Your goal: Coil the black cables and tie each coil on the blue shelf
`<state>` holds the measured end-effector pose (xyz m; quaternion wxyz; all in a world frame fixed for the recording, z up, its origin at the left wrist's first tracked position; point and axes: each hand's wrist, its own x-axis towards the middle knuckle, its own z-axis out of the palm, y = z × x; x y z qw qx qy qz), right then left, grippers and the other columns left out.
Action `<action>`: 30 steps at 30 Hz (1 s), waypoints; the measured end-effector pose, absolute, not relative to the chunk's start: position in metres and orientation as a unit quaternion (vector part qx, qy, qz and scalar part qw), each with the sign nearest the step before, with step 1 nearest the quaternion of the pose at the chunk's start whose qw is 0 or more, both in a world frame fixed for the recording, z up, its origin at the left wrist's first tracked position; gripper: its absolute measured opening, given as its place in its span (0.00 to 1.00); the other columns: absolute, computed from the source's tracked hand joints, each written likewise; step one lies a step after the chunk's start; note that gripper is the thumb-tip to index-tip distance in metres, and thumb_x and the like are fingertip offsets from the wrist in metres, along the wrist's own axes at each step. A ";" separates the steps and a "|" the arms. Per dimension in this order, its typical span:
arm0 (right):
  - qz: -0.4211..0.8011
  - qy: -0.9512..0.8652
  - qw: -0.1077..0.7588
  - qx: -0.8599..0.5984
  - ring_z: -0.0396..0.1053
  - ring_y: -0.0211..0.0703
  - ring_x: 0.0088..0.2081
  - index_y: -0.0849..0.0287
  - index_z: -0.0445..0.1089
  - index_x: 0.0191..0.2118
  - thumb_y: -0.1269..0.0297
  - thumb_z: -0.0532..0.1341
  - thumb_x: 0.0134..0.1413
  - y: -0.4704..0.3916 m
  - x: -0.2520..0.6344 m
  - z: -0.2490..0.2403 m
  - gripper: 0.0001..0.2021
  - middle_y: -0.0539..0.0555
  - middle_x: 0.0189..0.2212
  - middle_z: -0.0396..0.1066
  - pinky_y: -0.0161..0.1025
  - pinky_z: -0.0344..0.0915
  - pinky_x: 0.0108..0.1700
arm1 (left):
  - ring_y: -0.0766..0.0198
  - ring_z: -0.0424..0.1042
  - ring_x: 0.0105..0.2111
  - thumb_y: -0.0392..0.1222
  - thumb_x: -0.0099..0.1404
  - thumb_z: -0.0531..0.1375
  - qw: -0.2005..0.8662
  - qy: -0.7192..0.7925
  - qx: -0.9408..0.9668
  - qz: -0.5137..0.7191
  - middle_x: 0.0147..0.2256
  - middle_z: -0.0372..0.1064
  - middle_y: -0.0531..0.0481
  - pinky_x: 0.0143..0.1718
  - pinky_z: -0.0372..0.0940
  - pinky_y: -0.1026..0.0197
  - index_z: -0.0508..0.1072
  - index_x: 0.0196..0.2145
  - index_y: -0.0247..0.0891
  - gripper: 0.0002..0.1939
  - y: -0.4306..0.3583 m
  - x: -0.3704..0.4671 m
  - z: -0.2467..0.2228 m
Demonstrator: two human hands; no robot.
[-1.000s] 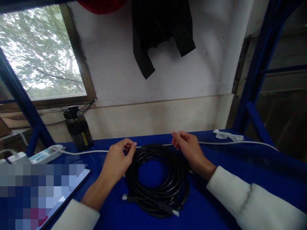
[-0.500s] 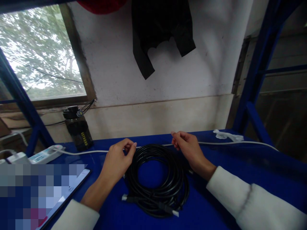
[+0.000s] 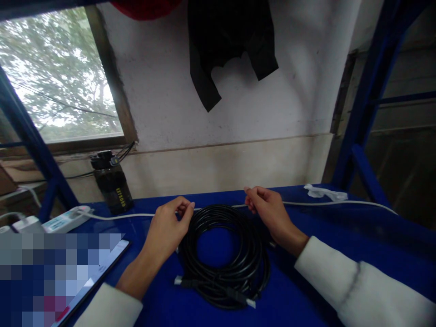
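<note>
A coil of black cable (image 3: 223,272) lies on the blue table (image 3: 153,309), its loops round a bare patch of blue. Two silver-ended connectors (image 3: 250,302) show at its near side. My left hand (image 3: 173,222) is at the coil's upper left edge, fingers curled and thumb tip against the index finger, with nothing visible in the pinch. My right hand (image 3: 267,209) hovers by the coil's upper right, its fingers curled together and nothing seen between them. A white cord (image 3: 126,216) runs behind both hands along the table's back.
A dark bottle (image 3: 112,184) stands at the back left beside a white power strip (image 3: 68,219). A tablet (image 3: 91,279), partly pixelated, lies at the near left. Crumpled white plastic (image 3: 325,192) rests at the back right. Blue frame posts (image 3: 361,100) rise on both sides.
</note>
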<state>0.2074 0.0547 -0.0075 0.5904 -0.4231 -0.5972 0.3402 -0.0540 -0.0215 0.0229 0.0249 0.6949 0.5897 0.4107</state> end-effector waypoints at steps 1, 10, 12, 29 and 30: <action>0.340 -0.597 0.591 -0.423 0.62 0.41 0.24 0.56 0.69 0.22 0.47 0.64 0.60 0.054 0.207 -0.008 0.22 0.50 0.20 0.68 0.41 0.57 0.32 | 0.62 0.69 0.27 0.49 0.73 0.58 0.025 0.590 0.695 0.411 0.30 0.76 0.53 0.34 0.62 0.57 0.77 0.33 0.41 0.13 -0.021 -0.054 0.023; 0.339 -0.598 0.592 -0.421 0.62 0.41 0.24 0.56 0.69 0.22 0.46 0.64 0.60 0.055 0.207 -0.007 0.22 0.50 0.20 0.68 0.41 0.57 0.31 | 0.62 0.70 0.26 0.49 0.73 0.59 0.023 0.591 0.695 0.410 0.30 0.77 0.53 0.34 0.63 0.57 0.77 0.33 0.42 0.13 -0.022 -0.053 0.024; 0.339 -0.598 0.591 -0.421 0.62 0.41 0.24 0.57 0.69 0.22 0.46 0.64 0.60 0.055 0.207 -0.007 0.22 0.50 0.19 0.68 0.41 0.57 0.31 | 0.61 0.70 0.27 0.49 0.73 0.58 0.022 0.589 0.697 0.409 0.30 0.77 0.53 0.34 0.63 0.57 0.77 0.33 0.42 0.13 -0.023 -0.053 0.025; 0.337 -0.600 0.594 -0.416 0.62 0.40 0.23 0.57 0.70 0.22 0.48 0.64 0.61 0.054 0.207 -0.007 0.21 0.50 0.19 0.68 0.41 0.58 0.31 | 0.60 0.72 0.28 0.47 0.73 0.59 0.021 0.588 0.698 0.407 0.30 0.78 0.52 0.34 0.63 0.58 0.77 0.33 0.41 0.13 -0.023 -0.053 0.024; 0.338 -0.601 0.594 -0.415 0.62 0.40 0.23 0.57 0.70 0.22 0.48 0.64 0.61 0.054 0.207 -0.007 0.22 0.50 0.19 0.68 0.41 0.58 0.31 | 0.60 0.72 0.28 0.47 0.73 0.59 0.022 0.587 0.699 0.408 0.30 0.78 0.52 0.34 0.64 0.58 0.77 0.33 0.41 0.13 -0.023 -0.053 0.025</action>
